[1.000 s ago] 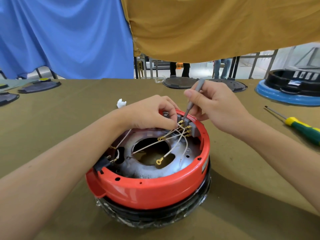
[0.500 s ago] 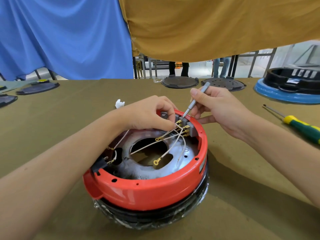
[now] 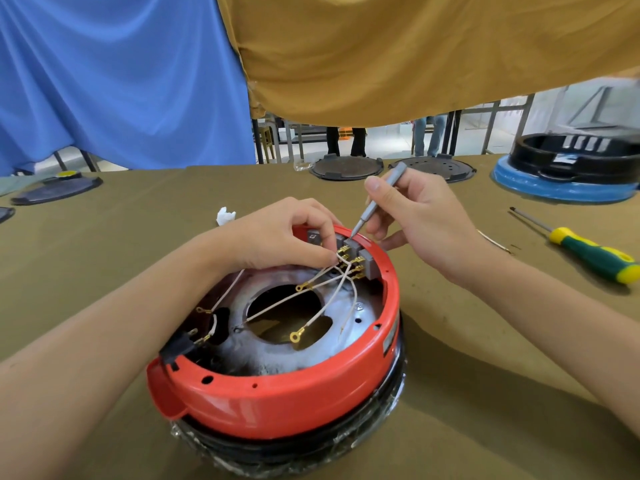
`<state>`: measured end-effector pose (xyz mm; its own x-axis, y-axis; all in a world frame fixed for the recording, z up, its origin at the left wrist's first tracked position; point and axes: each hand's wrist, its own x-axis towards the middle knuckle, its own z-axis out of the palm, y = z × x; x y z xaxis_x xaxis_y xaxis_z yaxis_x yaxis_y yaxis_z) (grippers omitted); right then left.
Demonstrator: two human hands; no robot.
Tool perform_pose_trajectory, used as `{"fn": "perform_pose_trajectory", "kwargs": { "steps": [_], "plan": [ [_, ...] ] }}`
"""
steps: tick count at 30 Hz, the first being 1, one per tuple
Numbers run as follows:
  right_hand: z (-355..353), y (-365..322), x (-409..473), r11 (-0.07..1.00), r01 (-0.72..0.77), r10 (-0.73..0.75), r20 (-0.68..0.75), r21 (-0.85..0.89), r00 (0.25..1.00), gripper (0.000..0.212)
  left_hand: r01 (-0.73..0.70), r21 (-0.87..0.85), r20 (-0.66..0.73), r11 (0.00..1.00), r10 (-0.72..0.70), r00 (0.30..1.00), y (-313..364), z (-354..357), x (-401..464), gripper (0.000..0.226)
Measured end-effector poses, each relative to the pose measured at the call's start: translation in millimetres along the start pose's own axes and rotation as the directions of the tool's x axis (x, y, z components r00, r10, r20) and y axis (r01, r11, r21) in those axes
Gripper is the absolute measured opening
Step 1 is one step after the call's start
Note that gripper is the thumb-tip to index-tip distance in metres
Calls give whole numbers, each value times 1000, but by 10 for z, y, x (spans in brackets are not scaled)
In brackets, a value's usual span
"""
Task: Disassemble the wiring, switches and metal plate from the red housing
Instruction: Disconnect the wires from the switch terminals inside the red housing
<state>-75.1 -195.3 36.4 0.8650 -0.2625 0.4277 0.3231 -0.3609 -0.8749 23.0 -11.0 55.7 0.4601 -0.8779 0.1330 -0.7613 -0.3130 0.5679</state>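
The red housing (image 3: 287,403) sits upside down on the table, over a black base wrapped in plastic film. Inside lies a round metal plate (image 3: 277,348) with a central hole. White wires (image 3: 313,292) with brass ring terminals run across it to grey switches (image 3: 353,249) at the far rim. My left hand (image 3: 277,239) pinches the wires at the brass connectors by the switches. My right hand (image 3: 420,216) holds a thin grey screwdriver (image 3: 379,199), its tip touching the top of the switch block. A black connector (image 3: 178,348) sits at the near left rim.
A yellow-and-green screwdriver (image 3: 585,251) lies on the table to the right. A white scrap (image 3: 225,215) sits behind the housing. Dark round lids (image 3: 346,168) and a blue-rimmed black housing (image 3: 568,171) stand along the far edge. A short wire piece (image 3: 493,241) lies near my right wrist.
The grey screwdriver's tip has lifted from between the brass terminals to the top of the switch block. My left hand keeps its pinch on the wires.
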Motion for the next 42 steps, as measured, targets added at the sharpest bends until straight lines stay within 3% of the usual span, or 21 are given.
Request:
{"fn": "perform_pose_trajectory", "kwargs": {
  "steps": [6,14,20,28,36,42],
  "plan": [
    [17,-40,-62,973,158,-155,30,-170,987,26,1,-41,31,999,0,1000,4,9,1,13],
    [28,-55,-76,953,183,-182,27,-242,983,25,21,-78,33,997,-18,999,17,14,11,24],
    [6,-33,8,997,-27,28,21,-77,999,35,28,-45,46,999,-26,999,47,18,17,26],
    [-41,30,50,976,-214,209,109,45,972,31,57,-48,69,997,-54,996,67,14,5,28],
    [-31,7,5,993,-115,114,45,29,993,33,53,-39,68,998,-51,996,64,15,-3,26],
    [-12,16,-1,994,-108,108,55,5,993,32,51,-40,73,998,-48,996,69,30,5,11]
  ]
}}
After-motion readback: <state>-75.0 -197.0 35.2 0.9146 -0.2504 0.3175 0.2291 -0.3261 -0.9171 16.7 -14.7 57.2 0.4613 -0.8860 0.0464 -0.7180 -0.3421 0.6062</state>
